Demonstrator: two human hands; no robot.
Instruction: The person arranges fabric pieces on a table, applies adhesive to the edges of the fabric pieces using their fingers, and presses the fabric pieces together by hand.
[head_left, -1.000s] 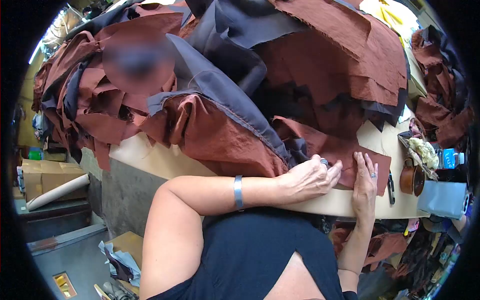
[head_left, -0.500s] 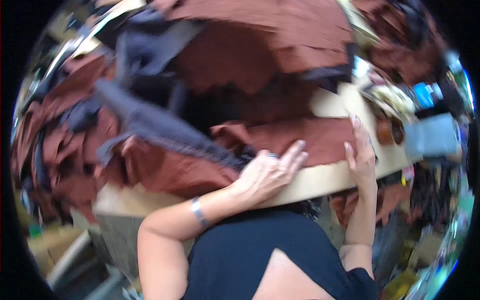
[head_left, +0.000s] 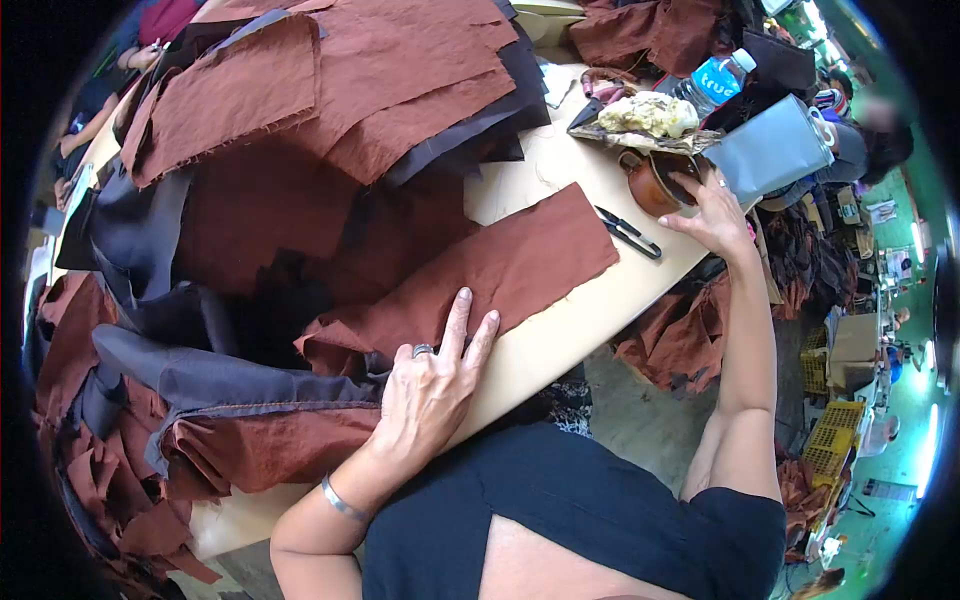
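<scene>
My left hand (head_left: pixel 430 385) rests palm down on a reddish-brown cloth strip (head_left: pixel 530 265), two fingers stretched out over its lower edge. Beside that wrist lies dark grey cloth (head_left: pixel 230 375) with a stitched seam. My right hand (head_left: pixel 715 215) is at a brown mug (head_left: pixel 645 190), its fingers spread; one finger reaches over the rim into the opening and the thumb is by the outer side. Whether anything is between those fingertips is hidden. Black thread snips (head_left: pixel 630 235) lie on the table between the strip and the mug.
Stacked brown and dark cloth pieces (head_left: pixel 400 90) cover the far side of the pale table (head_left: pixel 555 335). A water bottle (head_left: pixel 715 80), a cream-coloured lump (head_left: pixel 655 115) and a grey-blue box (head_left: pixel 770 150) stand around the mug. A yellow crate (head_left: pixel 832 440) is at the right, beyond the table.
My right hand has left the end of the cloth strip and moved up and right to the mug. My left hand stays on the strip. The view has turned.
</scene>
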